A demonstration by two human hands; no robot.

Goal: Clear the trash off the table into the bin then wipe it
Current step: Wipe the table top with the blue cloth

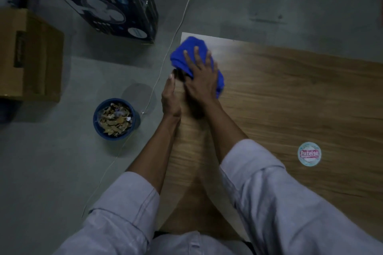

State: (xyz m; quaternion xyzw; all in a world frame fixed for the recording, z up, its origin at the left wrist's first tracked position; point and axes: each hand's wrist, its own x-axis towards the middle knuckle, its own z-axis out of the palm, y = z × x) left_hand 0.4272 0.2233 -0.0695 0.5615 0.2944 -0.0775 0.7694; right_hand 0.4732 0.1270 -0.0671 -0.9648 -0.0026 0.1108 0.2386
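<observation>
A person's right hand [200, 79] presses a blue cloth [187, 54] flat, fingers spread, on the far left corner of the wooden worktop [290, 93]. The left hand [171, 99] lies straight-fingered along the worktop edge beside it, holding nothing. A blue bin [116, 137] full of trash [115, 120] stands on the floor nearby.

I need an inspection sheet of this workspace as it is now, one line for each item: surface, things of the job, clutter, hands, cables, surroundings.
Surface: wooden table; no loose trash seen on the visible part.
Job's things: blue cloth at the table's far left corner; blue bin on the floor left of the table, holding dry scraps.
Clutter: round printed disc on the table; sticker or lid, cannot tell.
Hands: right hand presses flat on the cloth; left hand, fingers straight, at the table's left edge.
Cables: thin white cable on the floor between bin and table.
Surroundings: dark printed box and brown cardboard box on the grey floor.
</observation>
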